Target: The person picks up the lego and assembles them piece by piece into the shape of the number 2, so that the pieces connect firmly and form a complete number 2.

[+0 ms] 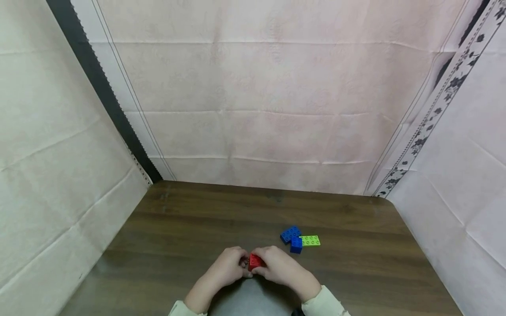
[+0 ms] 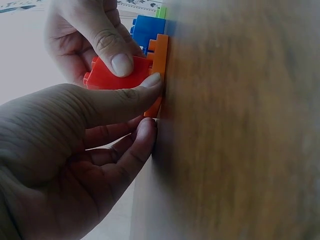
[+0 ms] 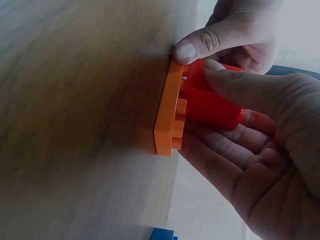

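The right grip (image 1: 278, 267), clamped on a red brick (image 1: 256, 261), appears to be fitting it to the orange brick (image 3: 167, 117) pinched beneath by the left grip (image 1: 229, 264), likely calling for an even downward press, while blue bricks (image 1: 290, 234) and a green brick (image 1: 311, 241) lie just beyond the right grip on the bench (image 1: 356, 254).

Table (image 1: 189, 219): lower block (image 3: 167, 117) on it, upper block (image 3: 207, 107) over that, between left hand (image 1: 230, 264) and right hand (image 1: 280, 266). Block cluster (image 1: 296, 245) beyond, rightward.

Held studs-up, a red brick (image 3: 210, 107) sits over part of a flat orange brick (image 3: 169, 110).
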Demonstrator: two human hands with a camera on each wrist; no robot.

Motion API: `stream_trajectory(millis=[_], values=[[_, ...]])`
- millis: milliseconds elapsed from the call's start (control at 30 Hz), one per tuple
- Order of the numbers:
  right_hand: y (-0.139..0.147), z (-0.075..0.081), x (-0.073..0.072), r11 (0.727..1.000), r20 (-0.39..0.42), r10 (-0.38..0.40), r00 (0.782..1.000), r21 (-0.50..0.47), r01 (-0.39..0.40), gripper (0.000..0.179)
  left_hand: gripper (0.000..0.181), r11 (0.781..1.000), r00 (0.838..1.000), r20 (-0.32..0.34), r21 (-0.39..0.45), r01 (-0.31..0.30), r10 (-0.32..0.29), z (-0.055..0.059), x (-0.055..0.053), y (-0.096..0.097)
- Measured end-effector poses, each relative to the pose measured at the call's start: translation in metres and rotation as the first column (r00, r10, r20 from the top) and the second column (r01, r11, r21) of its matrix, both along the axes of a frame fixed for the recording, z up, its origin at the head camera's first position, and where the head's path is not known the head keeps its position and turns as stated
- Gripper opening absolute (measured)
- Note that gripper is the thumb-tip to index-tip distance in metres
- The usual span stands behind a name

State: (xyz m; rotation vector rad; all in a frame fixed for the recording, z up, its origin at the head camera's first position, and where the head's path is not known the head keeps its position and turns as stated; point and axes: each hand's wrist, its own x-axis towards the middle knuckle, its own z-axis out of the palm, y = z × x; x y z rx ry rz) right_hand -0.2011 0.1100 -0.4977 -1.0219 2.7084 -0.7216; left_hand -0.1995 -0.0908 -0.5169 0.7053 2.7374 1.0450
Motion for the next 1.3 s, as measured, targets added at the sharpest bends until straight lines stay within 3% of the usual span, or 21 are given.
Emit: stream_trajectory(millis=[300, 600, 967, 1133, 1300], values=[[-0.001, -0.001, -0.001, 1.000, -0.005, -0.006, 1.000, 0.023, 0.006, 0.031, 0.026, 1.000, 1.000, -0.005, -0.012, 0.001, -0.001, -0.003, -0.001, 0.001], [-0.004, 0.001, 0.000, 0.994, -0.118, 0.069, 0.991, 0.088, -0.058, 0.023, 0.028, 1.000, 0.999, -0.045, -0.027, 0.002, -0.003, -0.006, -0.004, 0.002], [-0.003, -0.002, 0.000, 0.997, -0.070, 0.050, 0.996, 0.053, -0.047, 0.028, 0.029, 0.999, 1.000, -0.005, -0.031, 0.012, -0.012, -0.003, 0.000, -0.001], [-0.002, -0.004, 0.000, 0.998, -0.064, 0.044, 0.997, 0.045, -0.041, 0.028, 0.032, 1.000, 1.000, 0.013, 0.017, 0.024, -0.024, 0.000, 0.000, -0.009], [-0.002, -0.003, -0.001, 0.998, -0.062, 0.041, 0.997, 0.045, -0.038, 0.026, 0.024, 0.992, 0.997, 0.024, 0.104, 0.067, -0.070, 0.005, -0.003, -0.017]])
